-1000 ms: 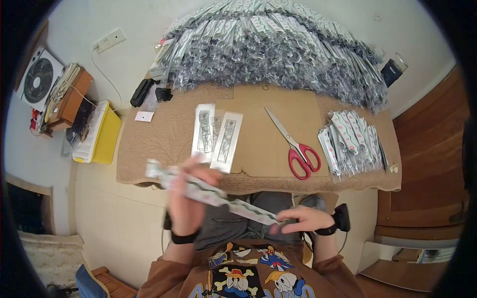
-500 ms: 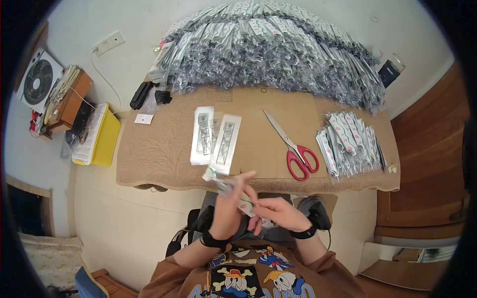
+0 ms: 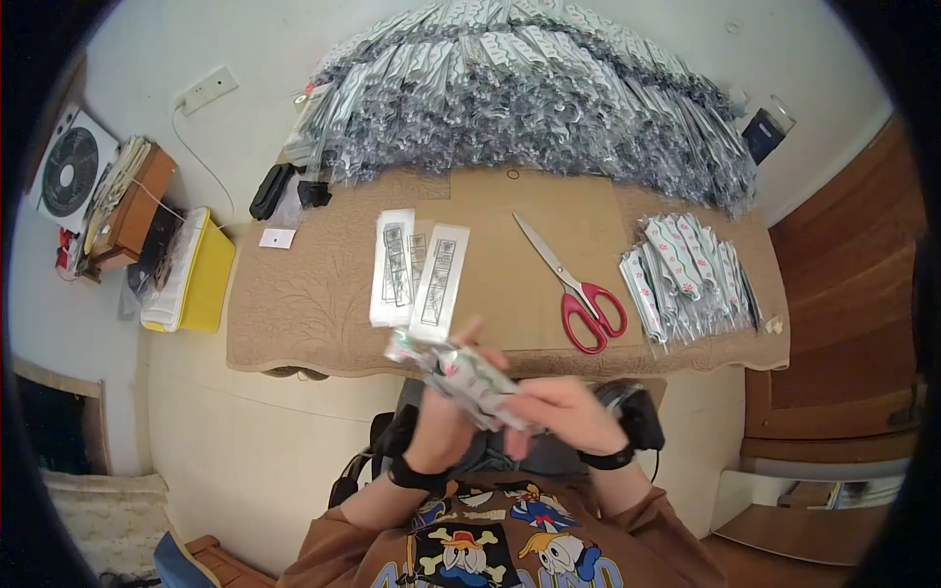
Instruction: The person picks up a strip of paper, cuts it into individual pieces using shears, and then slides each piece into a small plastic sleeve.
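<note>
Fingers (image 3: 474, 331) of both our hands are curled shut around one slim, clear-wrapped packet (image 3: 469, 377), printed white with red and green, which we hold in the air over our lap just short of the near edge of the table (image 3: 314, 304). The left hand (image 3: 439, 419) clasps it from underneath and the right hand (image 3: 561, 410) pinches its lower end. A two-handed grip of this kind looks suited to a long, floppy strip that would sag if held at one point, and the packet runs slanted between the hands, its upper tip reaching the table edge. On the quilted brown cover just beyond that tip lie two flat printed sleeves (image 3: 417, 269), side by side and within easy reach of the left hand. Red-handled scissors (image 3: 580, 294) rest closed to the right of centre, handles toward us, seemingly parked where the right hand could take them. Farther right, a fanned pile of similar packets (image 3: 686, 274) sits apart from the great heap of bagged goods (image 3: 529, 98) banked along the far side against the wall, which we judge keeps the two lots from mixing. A yellow bin (image 3: 201, 274) stands on the floor off the table's left end.
</note>
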`<state>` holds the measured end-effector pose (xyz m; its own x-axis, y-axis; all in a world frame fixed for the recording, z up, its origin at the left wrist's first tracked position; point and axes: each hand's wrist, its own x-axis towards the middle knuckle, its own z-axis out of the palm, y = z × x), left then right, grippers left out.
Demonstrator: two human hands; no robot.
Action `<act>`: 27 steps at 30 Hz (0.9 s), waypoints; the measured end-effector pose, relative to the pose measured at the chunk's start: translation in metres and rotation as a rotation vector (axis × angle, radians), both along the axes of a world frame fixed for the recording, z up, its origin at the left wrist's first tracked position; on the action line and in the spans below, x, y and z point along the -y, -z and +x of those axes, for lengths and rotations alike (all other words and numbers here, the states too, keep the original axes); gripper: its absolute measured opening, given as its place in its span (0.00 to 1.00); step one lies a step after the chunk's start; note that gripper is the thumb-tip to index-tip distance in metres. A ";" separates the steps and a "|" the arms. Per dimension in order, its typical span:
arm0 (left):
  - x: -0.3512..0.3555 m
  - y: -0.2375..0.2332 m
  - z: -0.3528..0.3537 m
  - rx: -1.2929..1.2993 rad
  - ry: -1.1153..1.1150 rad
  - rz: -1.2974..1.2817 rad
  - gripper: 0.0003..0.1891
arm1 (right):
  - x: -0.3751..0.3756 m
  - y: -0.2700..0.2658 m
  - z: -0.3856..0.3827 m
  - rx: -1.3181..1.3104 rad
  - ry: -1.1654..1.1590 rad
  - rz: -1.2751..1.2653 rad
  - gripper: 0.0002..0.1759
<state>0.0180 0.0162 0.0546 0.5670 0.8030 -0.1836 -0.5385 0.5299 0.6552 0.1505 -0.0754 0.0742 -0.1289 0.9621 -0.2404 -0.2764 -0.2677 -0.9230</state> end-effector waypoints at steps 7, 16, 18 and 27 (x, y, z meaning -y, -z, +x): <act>-0.085 -0.001 -0.066 -0.733 -0.144 0.958 0.22 | 0.009 0.017 0.024 -0.001 -0.369 0.079 0.24; -0.398 -0.074 -0.612 -2.232 -0.834 0.954 0.18 | 0.043 0.005 0.089 -0.067 0.025 0.253 0.36; -0.369 -0.088 -0.616 -2.090 -1.133 0.406 0.22 | 0.027 -0.001 0.082 0.186 0.221 0.232 0.34; -0.129 -0.003 -0.199 -0.508 -0.475 0.444 0.21 | -0.015 0.010 0.073 1.617 0.361 0.121 0.21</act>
<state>-0.1813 0.1451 0.0572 0.0819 0.9945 0.0645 -0.2216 -0.0449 0.9741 0.2231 -0.0602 0.0647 0.3821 0.9067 0.1786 0.8968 -0.3171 -0.3085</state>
